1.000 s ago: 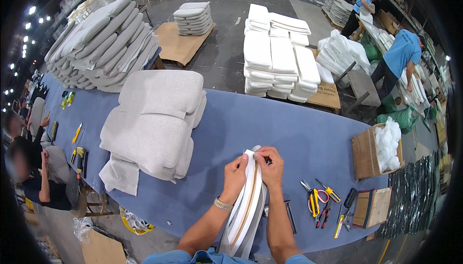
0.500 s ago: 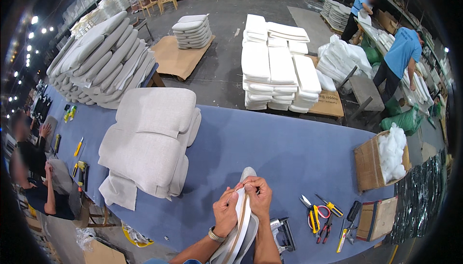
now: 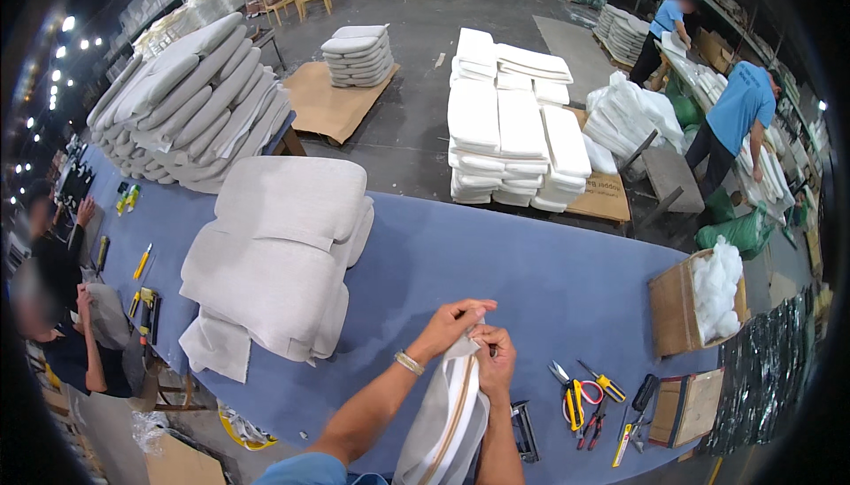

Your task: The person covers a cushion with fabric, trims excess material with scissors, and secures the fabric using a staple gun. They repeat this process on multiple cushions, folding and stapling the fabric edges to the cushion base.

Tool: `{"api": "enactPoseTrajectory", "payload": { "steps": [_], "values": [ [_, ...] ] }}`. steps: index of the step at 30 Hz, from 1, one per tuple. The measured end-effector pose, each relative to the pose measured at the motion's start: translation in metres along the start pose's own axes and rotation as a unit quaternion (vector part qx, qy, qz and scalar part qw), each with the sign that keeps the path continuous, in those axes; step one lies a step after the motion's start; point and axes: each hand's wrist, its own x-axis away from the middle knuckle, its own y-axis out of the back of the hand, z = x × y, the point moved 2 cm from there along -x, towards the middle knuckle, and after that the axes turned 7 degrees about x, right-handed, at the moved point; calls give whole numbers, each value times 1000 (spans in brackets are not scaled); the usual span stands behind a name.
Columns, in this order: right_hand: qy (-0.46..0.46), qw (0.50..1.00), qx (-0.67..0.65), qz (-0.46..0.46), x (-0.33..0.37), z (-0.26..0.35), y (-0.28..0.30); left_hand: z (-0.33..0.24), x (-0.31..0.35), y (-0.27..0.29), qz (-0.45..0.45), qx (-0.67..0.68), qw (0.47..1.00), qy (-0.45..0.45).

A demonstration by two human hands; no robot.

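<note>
Fingers of the right hand (image 3: 494, 359) are curling tightly onto the upper end of the cover (image 3: 432, 425), which is running down between the forearms (image 3: 370, 411). The left hand (image 3: 452, 325) is slanting across that end, fingers narrow; whether they are gripping, I cannot tell.

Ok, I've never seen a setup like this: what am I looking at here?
There is no machine here, only a person's bare hands: the left hand and the right hand. The view comes from a wide fisheye camera worn on that person's head, looking down, so straight edges bend toward the rim. Held near its upper end is a long grey fabric piece with a white and brown strip. The right hand grips it; the left is at its tip, the exact hold hard to make out. On the blue table lie stacked grey cushions and hand tools; a carton of white stuffing stands at the right end.
</note>
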Motion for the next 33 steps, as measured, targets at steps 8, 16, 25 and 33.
{"api": "enactPoseTrajectory", "payload": {
  "steps": [8, 16, 25, 33],
  "values": [
    [-10, 982, 186, 26, 38, 32, 76, 12, 17, -28, -51, -85, 991, -89],
    [-311, 827, 461, 79, 252, -15, 135, 18, 19, -31, -78, -80, 985, -132],
    [-316, 842, 435, 35, 170, 13, 136, 24, 15, -38, -80, -97, 982, -142],
    [-407, 851, 302, 139, 16, 144, 142, 23, 37, -42, -93, -64, 987, -117]
  ]
}}
